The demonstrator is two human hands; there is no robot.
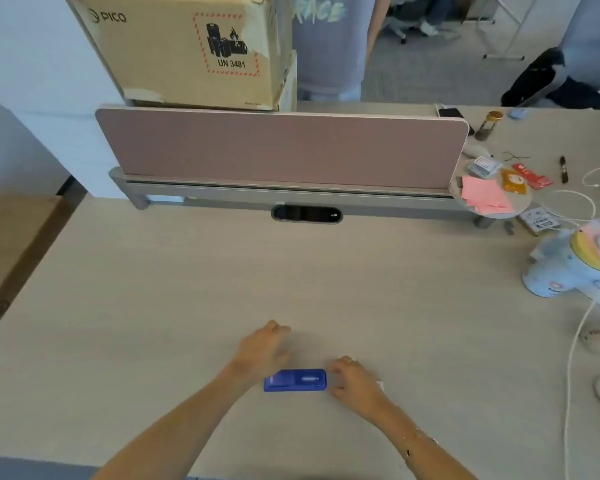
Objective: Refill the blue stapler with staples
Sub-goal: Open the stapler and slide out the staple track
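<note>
One blue stapler (295, 380) lies flat on the desk (153, 289), right between the two hands. The right hand (355, 381) is at the stapler's right end, with its fingers (336, 368) bent and touching that end. It does not look like a full grip. A bit of something white (380, 385) peeks out just behind this hand; what it is cannot be told. The left hand (262, 351) is over the stapler's left end, a little farther away, with its fingers (278, 329) loosely curled and holding nothing.

Far off to the right of the right fingers stand a pale blue toy (561, 271) and one white cable (572, 358). Farther still are pink sticky notes (485, 195) and one black marker (564, 169). Straight past the fingers, one brown divider panel (281, 148) stands across the back of the desk. Behind it sits one cardboard box (187, 46) with a battery warning label.
</note>
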